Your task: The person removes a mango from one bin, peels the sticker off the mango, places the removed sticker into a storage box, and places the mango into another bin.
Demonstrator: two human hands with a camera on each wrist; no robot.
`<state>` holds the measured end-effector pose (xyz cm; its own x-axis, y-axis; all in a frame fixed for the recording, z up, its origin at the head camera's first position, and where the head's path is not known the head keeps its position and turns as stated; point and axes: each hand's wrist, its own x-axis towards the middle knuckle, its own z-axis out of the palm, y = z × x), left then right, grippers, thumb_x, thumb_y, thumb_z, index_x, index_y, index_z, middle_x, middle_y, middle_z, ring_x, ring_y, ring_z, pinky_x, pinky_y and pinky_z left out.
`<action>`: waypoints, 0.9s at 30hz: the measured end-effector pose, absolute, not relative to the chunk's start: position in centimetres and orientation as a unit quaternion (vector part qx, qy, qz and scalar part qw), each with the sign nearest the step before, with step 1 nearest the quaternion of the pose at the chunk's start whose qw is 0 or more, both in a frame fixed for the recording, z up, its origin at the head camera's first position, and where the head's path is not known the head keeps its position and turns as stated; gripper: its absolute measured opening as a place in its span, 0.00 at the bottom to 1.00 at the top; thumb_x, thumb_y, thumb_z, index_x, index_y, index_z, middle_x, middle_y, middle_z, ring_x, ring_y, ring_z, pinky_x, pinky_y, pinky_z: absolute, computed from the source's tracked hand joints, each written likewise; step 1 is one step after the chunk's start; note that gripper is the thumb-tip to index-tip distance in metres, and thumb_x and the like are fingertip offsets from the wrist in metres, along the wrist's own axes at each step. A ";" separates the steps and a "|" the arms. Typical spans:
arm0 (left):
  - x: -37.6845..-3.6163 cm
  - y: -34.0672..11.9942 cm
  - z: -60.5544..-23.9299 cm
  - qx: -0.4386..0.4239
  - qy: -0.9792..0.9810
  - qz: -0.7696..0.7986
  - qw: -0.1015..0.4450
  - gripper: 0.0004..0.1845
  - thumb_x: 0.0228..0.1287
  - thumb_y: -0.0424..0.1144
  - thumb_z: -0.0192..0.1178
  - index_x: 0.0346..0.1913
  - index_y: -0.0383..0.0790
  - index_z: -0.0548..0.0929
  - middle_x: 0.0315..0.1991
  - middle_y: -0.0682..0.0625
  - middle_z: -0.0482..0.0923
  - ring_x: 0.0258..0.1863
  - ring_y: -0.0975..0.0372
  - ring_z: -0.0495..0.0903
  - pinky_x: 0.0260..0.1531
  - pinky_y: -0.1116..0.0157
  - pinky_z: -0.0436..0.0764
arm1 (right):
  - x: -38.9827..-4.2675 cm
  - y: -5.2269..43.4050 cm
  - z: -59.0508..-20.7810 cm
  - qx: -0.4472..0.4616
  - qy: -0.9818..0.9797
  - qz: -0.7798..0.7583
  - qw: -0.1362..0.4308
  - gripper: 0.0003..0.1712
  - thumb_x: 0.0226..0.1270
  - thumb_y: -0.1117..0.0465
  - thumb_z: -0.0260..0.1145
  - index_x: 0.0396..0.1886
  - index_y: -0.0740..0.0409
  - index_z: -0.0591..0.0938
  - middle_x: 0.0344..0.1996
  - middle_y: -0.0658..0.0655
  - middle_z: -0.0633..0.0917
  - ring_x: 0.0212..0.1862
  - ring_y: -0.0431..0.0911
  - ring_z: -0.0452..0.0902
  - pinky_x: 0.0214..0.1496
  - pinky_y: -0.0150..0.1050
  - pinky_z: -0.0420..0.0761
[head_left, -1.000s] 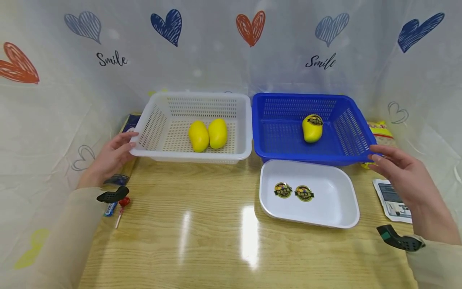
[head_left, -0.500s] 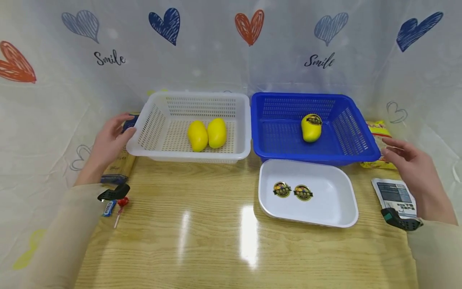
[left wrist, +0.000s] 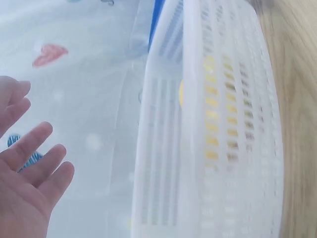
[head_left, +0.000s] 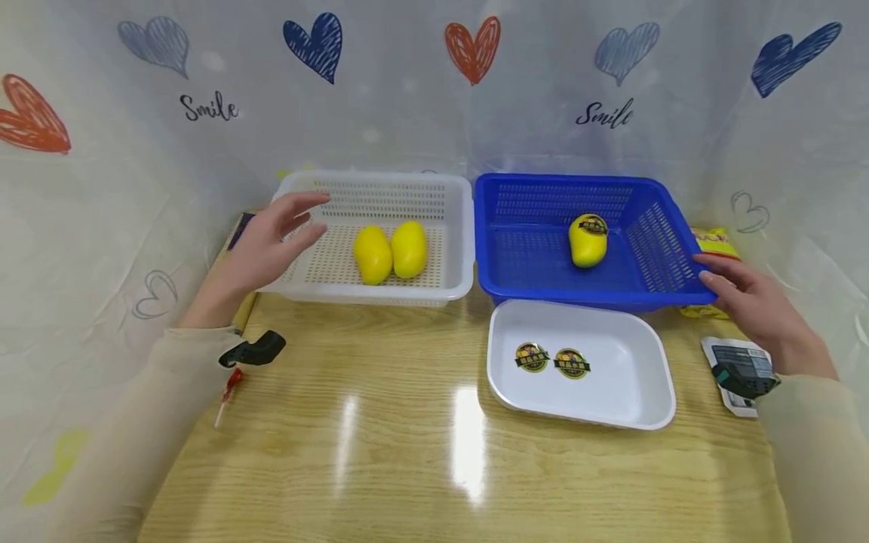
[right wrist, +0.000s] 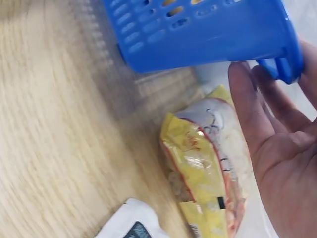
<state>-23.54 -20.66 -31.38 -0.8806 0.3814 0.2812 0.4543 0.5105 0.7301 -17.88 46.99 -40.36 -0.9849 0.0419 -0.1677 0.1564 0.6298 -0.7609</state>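
Observation:
My left hand (head_left: 265, 245) hovers over the left end of a white plastic basket (head_left: 380, 292), fingers loosely spread and holding nothing. In the left wrist view those fingers (left wrist: 57, 181) stand apart from the basket's slotted wall (left wrist: 233, 198). Two yellow mangoes (head_left: 373, 255) lie side by side inside it. My right hand (head_left: 767, 302) is at the right rim of a blue basket (head_left: 597, 297), fingertips right at the edge. The right wrist view has its fingers (right wrist: 242, 94) fairly straight beside the rim. One mango (head_left: 587, 249) with a dark label lies in the blue basket.
A shallow white tray (head_left: 624, 377) with two round stickers sits before the blue basket. Right of it are a yellow snack bag (right wrist: 198, 153) and a white-and-dark packet (head_left: 736, 354). A lollipop (head_left: 231, 385) lies at left, and a patterned curtain (head_left: 407, 113) hangs behind.
My left hand has left the white basket's left rim and moved right, above the basket. My right hand drew away from the blue rim, then came back to it. The baskets stay put.

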 end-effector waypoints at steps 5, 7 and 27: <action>-24.0 -18.0 -30.6 -0.259 -0.852 -0.454 0.010 0.24 0.73 0.38 0.55 0.69 0.38 0.68 0.68 0.44 0.67 0.68 0.54 0.65 0.68 0.55 0.62 | -17.7 47.1 -40.9 0.068 0.872 -0.481 0.063 0.35 0.74 0.42 0.51 0.77 0.40 0.59 0.68 0.57 0.59 0.47 0.28 0.71 0.43 0.21 0.78; -24.3 -17.1 -30.5 -0.268 -0.850 -0.454 0.003 0.24 0.73 0.38 0.55 0.68 0.37 0.69 0.67 0.44 0.68 0.67 0.54 0.66 0.68 0.55 0.63 | -17.7 47.1 -40.9 0.070 0.865 -0.492 0.062 0.34 0.74 0.42 0.52 0.77 0.38 0.59 0.68 0.56 0.59 0.47 0.28 0.71 0.43 0.22 0.78; -27.6 -3.0 -30.9 -0.271 -0.823 -0.490 -0.096 0.21 0.74 0.44 0.53 0.65 0.44 0.71 0.63 0.50 0.72 0.61 0.60 0.73 0.58 0.67 0.73 | -17.5 46.8 -40.9 0.039 0.735 -0.675 0.051 0.30 0.75 0.54 0.55 0.74 0.48 0.65 0.54 0.43 0.69 0.43 0.32 0.78 0.41 0.26 0.81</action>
